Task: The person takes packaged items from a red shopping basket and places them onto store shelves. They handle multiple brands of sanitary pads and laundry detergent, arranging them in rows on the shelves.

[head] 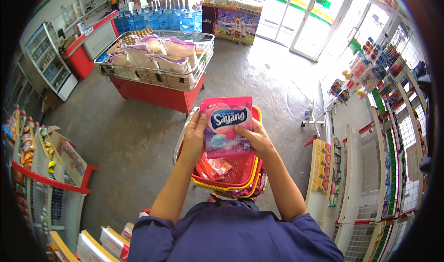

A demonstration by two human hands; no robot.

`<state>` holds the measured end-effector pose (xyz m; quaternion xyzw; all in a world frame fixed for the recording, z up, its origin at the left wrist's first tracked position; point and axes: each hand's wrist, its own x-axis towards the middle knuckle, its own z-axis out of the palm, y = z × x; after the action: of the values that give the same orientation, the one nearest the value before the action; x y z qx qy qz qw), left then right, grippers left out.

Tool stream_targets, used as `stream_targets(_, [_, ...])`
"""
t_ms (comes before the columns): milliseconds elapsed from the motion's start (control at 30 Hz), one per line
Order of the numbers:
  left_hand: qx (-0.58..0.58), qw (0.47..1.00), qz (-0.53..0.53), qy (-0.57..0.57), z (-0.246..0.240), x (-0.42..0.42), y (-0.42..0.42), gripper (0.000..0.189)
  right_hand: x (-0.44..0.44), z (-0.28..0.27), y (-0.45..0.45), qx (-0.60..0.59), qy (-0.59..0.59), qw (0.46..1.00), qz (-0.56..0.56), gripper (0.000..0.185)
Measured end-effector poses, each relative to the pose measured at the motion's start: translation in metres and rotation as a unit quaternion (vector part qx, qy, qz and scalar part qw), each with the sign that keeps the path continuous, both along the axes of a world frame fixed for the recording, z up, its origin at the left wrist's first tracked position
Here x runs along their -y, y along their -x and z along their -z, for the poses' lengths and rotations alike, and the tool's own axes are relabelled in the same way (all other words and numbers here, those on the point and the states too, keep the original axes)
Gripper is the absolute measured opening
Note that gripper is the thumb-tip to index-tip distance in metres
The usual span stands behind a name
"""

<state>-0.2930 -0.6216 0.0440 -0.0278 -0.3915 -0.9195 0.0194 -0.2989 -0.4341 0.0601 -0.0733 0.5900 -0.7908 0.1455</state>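
Both my hands grip a pink and purple packet of Sayang detergent [227,137] above a red plastic shopping basket [242,168]. My left hand [195,133] pinches the packet's left edge. On the right side, my right hand [255,137] holds it with the thumb across the printed front. Orange and red sachets [215,167] lie at the near left inside the basket, partly hidden by the packet above. The basket has a yellow rim and handle [222,186]. Below it, more packets [260,184] show partly at the right.
Ahead stands a red-based wire bin [152,94] with bagged goods [177,50] and egg trays [135,36]. Snack shelves [52,172] flank the left, and shelving with hanging packets [321,165] the right. A freezer chest [232,21] stands near the glass doors [305,23].
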Motion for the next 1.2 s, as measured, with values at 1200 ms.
stream_targets(1200, [0.228, 0.881, 0.399, -0.112, 0.043, -0.121, -0.067, 0.058, -0.114, 0.028, -0.127, -0.069, -0.345, 0.903, 0.246, 0.056])
